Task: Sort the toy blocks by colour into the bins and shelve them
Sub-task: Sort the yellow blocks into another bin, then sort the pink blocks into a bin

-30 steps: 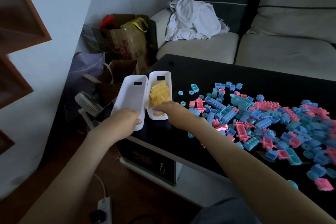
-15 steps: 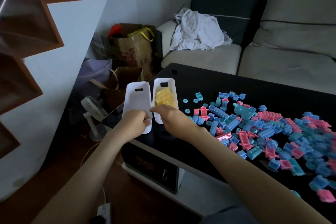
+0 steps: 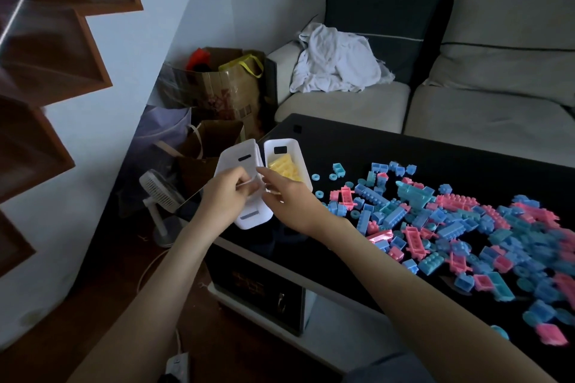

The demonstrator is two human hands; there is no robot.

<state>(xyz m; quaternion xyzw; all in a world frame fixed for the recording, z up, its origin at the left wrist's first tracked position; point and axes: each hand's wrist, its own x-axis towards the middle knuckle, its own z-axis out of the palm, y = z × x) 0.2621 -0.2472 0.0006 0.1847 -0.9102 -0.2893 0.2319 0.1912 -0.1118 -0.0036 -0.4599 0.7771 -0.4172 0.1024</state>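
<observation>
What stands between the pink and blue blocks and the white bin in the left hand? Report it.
The bin of yellow blocks stands between the pink and blue blocks and the white bin that the left hand holds. The right hand lies there too, over its near end.

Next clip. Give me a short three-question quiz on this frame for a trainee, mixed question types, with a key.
1. True or false: the yellow blocks lie in the right-hand bin, beside the empty bin.
2. Which colours are the loose blocks on the table? A) pink and blue B) red and green C) yellow only
3. Fill in: the white cloth lies on the ___.
Key: 1 true; 2 A; 3 sofa.
</observation>
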